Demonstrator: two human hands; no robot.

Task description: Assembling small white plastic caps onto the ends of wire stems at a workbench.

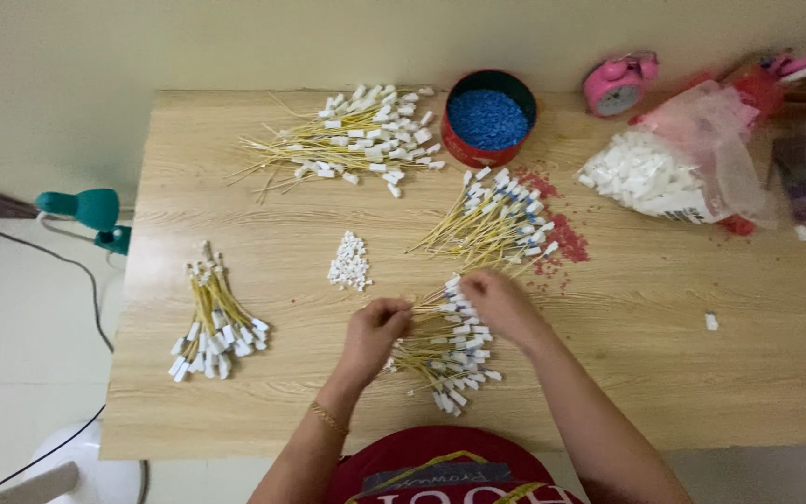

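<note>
My left hand (377, 332) rests with curled fingers on the thin yellow wire ends of a pile of yellow wires with white connectors (445, 350) near the table's front edge. At the pile's upper end, my right hand (499, 301) pinches one of the white connectors. Whether either hand has lifted a wire off the pile is unclear. A small heap of loose white plastic pieces (349, 261) lies just beyond my left hand.
Three more wire bundles lie on the wooden table (664, 364): far left (215, 322), back (352, 140) and centre (494, 219). A red tin of blue pellets (489, 118), a pink alarm clock (616, 84), a bag of white parts (673, 173) and red crumbs (566, 238) sit behind.
</note>
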